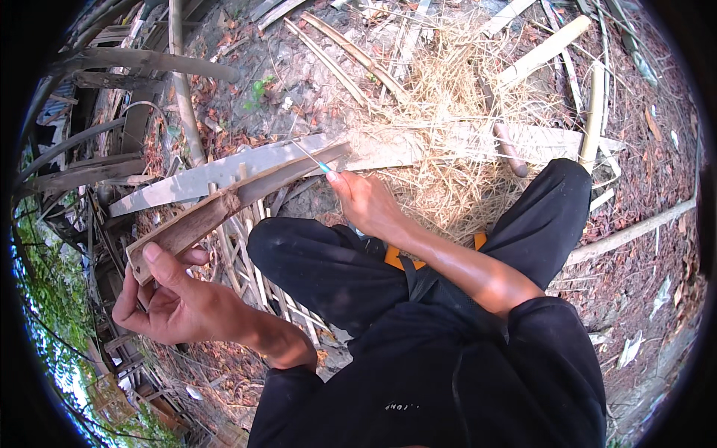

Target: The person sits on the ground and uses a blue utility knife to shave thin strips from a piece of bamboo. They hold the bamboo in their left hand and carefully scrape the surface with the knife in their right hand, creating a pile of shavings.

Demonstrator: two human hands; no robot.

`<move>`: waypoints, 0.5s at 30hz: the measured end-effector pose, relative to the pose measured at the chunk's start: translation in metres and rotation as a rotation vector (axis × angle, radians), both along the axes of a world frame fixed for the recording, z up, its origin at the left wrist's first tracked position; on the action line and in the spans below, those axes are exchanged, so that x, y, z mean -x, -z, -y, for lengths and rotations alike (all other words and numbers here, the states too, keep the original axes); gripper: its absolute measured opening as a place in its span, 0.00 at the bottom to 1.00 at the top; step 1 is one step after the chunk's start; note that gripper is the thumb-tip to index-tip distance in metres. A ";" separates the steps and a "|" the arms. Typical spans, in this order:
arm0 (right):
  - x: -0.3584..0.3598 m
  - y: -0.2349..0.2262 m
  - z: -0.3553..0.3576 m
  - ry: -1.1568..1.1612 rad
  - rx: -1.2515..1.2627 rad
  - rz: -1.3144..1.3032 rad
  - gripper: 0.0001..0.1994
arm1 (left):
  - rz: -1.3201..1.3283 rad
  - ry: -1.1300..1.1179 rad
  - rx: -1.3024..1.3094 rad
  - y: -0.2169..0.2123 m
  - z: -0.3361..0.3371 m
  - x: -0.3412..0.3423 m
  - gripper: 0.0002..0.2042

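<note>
Left hand (175, 299) clamps the bamboo slat (224, 205) at centre-left; right hand (366, 201) pinches a thin blue-handled tool (312, 158) against its unsplit upper end.

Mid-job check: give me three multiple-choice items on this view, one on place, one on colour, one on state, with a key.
1. Where does the left hand grip the brown wooden strip?
A. its near end
B. its middle
C. its far end

2. What colour is the handle of the thin tool in the right hand?
A. red
B. light blue
C. yellow

3. How is the strip held?
A. flat on the ground
B. lifted above the knees
C. stuck upright in soil

Key: 1 A, the thumb presses its near end. 2 B, blue shows by the fingertips. 3 B, it slants over the black trousers.
</note>
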State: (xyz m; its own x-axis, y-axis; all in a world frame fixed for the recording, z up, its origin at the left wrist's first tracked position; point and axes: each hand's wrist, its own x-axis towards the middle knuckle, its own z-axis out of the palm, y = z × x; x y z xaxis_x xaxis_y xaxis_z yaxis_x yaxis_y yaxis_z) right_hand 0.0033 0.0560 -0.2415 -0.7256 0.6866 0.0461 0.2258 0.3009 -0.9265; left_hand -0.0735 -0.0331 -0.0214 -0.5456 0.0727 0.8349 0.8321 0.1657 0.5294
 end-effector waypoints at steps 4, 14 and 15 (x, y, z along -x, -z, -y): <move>0.017 0.042 0.000 0.049 -0.037 0.332 0.28 | -0.017 0.044 0.025 0.007 0.000 0.014 0.14; 0.013 0.038 -0.032 -0.054 0.266 0.337 0.27 | -0.027 -0.043 -0.014 0.016 0.006 0.036 0.15; 0.018 0.038 -0.030 -0.067 0.193 0.258 0.26 | -0.027 -0.041 -0.025 0.016 0.002 0.037 0.15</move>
